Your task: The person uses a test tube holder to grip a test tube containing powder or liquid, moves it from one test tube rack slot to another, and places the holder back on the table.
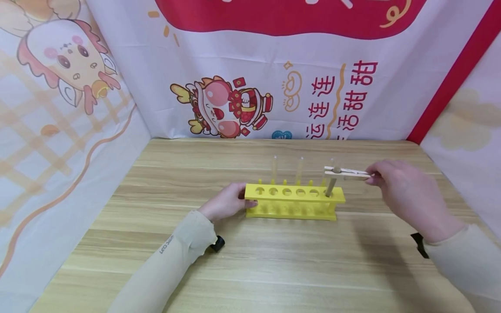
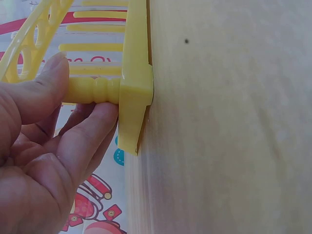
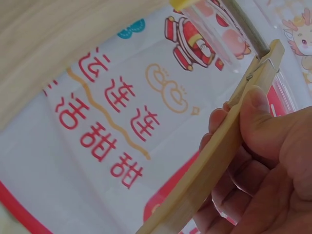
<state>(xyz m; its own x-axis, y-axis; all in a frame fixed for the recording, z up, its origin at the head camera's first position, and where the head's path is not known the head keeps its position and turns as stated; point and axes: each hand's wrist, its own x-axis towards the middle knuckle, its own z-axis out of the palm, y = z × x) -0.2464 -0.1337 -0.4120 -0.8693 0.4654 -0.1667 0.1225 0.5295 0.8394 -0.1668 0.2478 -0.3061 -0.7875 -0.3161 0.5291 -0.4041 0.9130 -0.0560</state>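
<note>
A yellow test tube rack [image 1: 293,211] stands on the table. Its left end post is pinched between the thumb and fingers of my left hand [image 1: 228,202], clearly so in the left wrist view, where the post [image 2: 92,90] shows. My right hand [image 1: 407,195], right of the rack, holds a wooden test tube clamp [image 1: 348,173] by its handle. The clamp's jaws are round the upper part of a grey-brown test tube [image 1: 331,186], which stands slightly tilted in the rack's rightmost hole. In the right wrist view the thumb presses on the wooden clamp [image 3: 214,146].
Clear test tubes stand along the rack's back row, among them a left one [image 1: 275,169] and a middle one [image 1: 300,169]; another is partly behind the clamp. The wooden table [image 1: 274,269] ends at a printed cloth backdrop [image 1: 242,56], with printed cloth at both sides.
</note>
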